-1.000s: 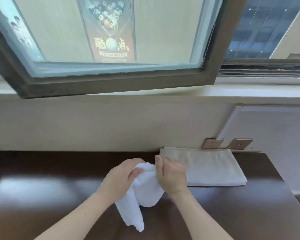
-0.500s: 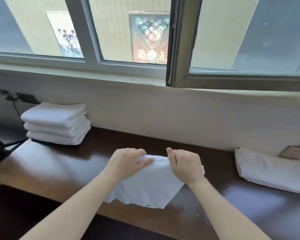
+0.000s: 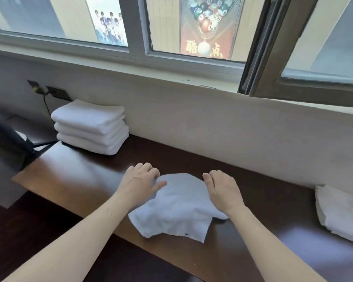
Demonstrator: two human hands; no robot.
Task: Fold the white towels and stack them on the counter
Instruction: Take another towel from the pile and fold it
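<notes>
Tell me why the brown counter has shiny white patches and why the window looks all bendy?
Head view: daylight from the window bounces off the glossy counter, leaving pale glare left of the left hand; head view: the wide-angle lens bows the straight window frame; head view: the white towel in the middle looks sharp, the folded towel at the right edge soft and stretched.

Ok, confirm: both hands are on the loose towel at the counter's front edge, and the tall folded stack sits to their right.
No: in the head view the tall folded stack sits to their left. The left hand and right hand are on the loose towel at the counter's front edge.
</notes>
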